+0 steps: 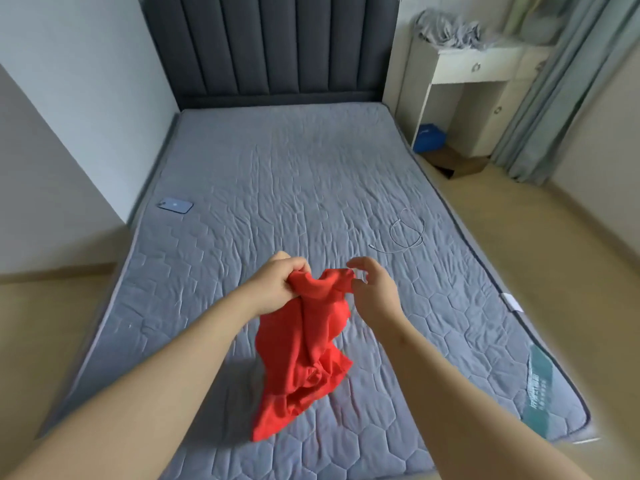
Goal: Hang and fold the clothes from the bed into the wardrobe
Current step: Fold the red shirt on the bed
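Observation:
A red garment [304,355] hangs crumpled above the grey quilted bed [277,188], its lower end touching the mattress. My left hand [277,284] grips a bunched upper part of the cloth in a fist. My right hand [374,287] is just to the right, thumb and fingers pinching the garment's other upper edge, the remaining fingers loosely curved. No wardrobe shows in this view.
A blue phone [175,205] lies near the bed's left edge. A white cable [405,233] is coiled on the right side of the mattress. A white bedside desk [464,74] with grey cloth on top stands at the back right, beside curtains [554,98].

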